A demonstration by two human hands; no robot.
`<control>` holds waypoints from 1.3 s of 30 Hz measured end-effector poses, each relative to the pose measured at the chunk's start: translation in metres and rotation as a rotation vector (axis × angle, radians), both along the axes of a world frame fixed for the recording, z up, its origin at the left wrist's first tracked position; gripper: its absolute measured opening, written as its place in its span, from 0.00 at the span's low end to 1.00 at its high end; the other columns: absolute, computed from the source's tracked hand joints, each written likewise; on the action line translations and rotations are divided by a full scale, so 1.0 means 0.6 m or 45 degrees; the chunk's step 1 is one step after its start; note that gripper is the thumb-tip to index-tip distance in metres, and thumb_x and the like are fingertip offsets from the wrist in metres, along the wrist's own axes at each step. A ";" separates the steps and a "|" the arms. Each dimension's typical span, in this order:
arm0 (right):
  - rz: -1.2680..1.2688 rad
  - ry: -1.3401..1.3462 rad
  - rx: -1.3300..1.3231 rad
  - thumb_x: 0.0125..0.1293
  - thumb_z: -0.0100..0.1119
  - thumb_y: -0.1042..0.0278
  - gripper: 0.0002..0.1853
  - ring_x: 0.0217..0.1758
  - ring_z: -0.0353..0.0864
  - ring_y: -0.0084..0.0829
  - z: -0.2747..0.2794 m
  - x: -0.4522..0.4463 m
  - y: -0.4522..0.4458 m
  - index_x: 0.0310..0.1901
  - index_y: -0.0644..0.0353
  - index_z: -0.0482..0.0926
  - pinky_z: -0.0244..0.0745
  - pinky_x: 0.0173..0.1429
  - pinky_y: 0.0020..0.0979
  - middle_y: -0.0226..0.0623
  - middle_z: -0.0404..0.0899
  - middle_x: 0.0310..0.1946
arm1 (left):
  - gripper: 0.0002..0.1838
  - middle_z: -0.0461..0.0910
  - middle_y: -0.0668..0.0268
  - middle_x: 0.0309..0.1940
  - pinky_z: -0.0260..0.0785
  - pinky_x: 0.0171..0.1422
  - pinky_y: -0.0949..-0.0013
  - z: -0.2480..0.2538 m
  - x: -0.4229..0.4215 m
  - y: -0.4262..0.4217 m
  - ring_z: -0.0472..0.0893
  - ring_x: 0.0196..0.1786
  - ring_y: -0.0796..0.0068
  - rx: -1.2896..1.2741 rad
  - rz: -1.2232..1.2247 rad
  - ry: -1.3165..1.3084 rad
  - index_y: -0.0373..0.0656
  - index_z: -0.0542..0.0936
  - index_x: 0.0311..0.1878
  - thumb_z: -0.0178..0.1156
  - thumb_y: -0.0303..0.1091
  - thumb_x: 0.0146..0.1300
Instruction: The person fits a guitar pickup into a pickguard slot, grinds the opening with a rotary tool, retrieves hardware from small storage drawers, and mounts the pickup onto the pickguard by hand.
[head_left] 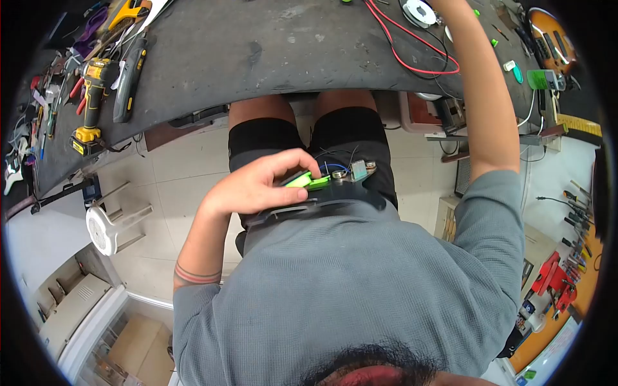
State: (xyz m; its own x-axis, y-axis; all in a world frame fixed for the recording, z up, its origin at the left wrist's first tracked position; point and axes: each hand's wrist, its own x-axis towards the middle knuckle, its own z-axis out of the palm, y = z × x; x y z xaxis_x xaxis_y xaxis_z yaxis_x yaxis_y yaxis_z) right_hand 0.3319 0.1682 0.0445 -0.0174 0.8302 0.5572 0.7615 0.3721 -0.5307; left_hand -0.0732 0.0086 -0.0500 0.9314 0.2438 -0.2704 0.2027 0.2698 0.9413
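Note:
On my lap lies a black guitar pickguard (347,191), its wired underside facing up. It carries round metal pots, a blue wire and a pale block-shaped part (358,170). My left hand (261,183) grips the pickguard at its left part, with thumb and fingers closed around a bright green piece (311,181) mounted on it. The pickguard's lower edge rests against my shirt. My right forearm (483,83) reaches over the bench at the upper right; the hand itself is cut off by the top edge, beside a white spool (420,13).
The dark workbench (257,51) spans the top. At left lie a yellow-black drill (96,90), a dark long-handled tool (131,83) and several hand tools. A red cable (399,58) loops near the right arm. A sunburst guitar body (552,42) stands far right, and a white stool (101,229) lower left.

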 end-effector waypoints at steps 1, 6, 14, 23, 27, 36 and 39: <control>-0.125 -0.045 -0.063 0.79 0.62 0.75 0.15 0.42 0.82 0.24 0.028 -0.012 -0.044 0.64 0.65 0.81 0.80 0.49 0.31 0.34 0.85 0.40 | 0.18 0.82 0.69 0.55 0.73 0.67 0.68 -0.001 0.002 0.006 0.79 0.59 0.77 -0.036 0.055 -0.043 0.40 0.80 0.65 0.68 0.34 0.76; -0.201 0.312 0.157 0.78 0.64 0.79 0.03 0.47 0.93 0.33 0.045 -0.098 -0.270 0.44 0.65 0.86 0.88 0.53 0.36 0.39 0.92 0.42 | 0.19 0.82 0.69 0.60 0.73 0.69 0.70 -0.029 0.014 0.060 0.80 0.62 0.79 -0.114 0.161 -0.035 0.40 0.83 0.66 0.66 0.31 0.76; 0.291 0.127 0.038 0.61 0.80 0.81 0.16 0.42 0.92 0.40 -0.139 -0.260 -0.434 0.47 0.61 0.83 0.87 0.44 0.37 0.40 0.89 0.42 | 0.15 0.86 0.69 0.49 0.76 0.56 0.74 -0.066 0.024 0.098 0.84 0.51 0.81 -0.351 0.211 -0.035 0.40 0.85 0.59 0.67 0.40 0.80; 0.311 0.019 0.135 0.63 0.79 0.76 0.12 0.39 0.90 0.37 -0.196 -0.279 -0.419 0.43 0.60 0.83 0.84 0.42 0.36 0.37 0.88 0.41 | 0.17 0.85 0.71 0.48 0.75 0.56 0.74 -0.061 0.018 0.083 0.83 0.51 0.82 -0.292 0.238 -0.032 0.40 0.85 0.58 0.68 0.44 0.79; 0.333 -0.119 0.176 0.61 0.76 0.73 0.12 0.37 0.87 0.33 -0.193 -0.277 -0.416 0.45 0.59 0.85 0.79 0.38 0.34 0.35 0.87 0.41 | 0.19 0.84 0.72 0.48 0.73 0.53 0.76 -0.047 0.020 0.075 0.82 0.49 0.84 -0.317 0.249 -0.046 0.41 0.84 0.60 0.69 0.46 0.78; 0.187 -0.207 0.147 0.57 0.77 0.71 0.16 0.34 0.80 0.29 -0.193 -0.289 -0.428 0.49 0.54 0.90 0.72 0.35 0.32 0.27 0.84 0.39 | 0.29 0.81 0.74 0.50 0.70 0.51 0.78 -0.048 0.024 0.077 0.78 0.48 0.87 -0.302 0.229 -0.021 0.43 0.78 0.66 0.74 0.50 0.73; 0.130 -0.201 0.141 0.55 0.79 0.70 0.17 0.35 0.79 0.29 -0.193 -0.289 -0.434 0.48 0.49 0.91 0.71 0.40 0.34 0.24 0.81 0.39 | 0.30 0.80 0.73 0.50 0.70 0.51 0.78 -0.043 0.024 0.072 0.78 0.49 0.87 -0.324 0.241 -0.002 0.43 0.78 0.67 0.74 0.51 0.72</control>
State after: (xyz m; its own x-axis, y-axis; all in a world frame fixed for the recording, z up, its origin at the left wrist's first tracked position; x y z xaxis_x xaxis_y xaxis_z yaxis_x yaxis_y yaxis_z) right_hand 0.1584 -0.0921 -0.0712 -0.1922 0.7536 0.6285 0.7875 0.5007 -0.3595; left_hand -0.0589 0.0517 -0.0757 0.8765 0.3374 -0.3434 0.1248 0.5298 0.8389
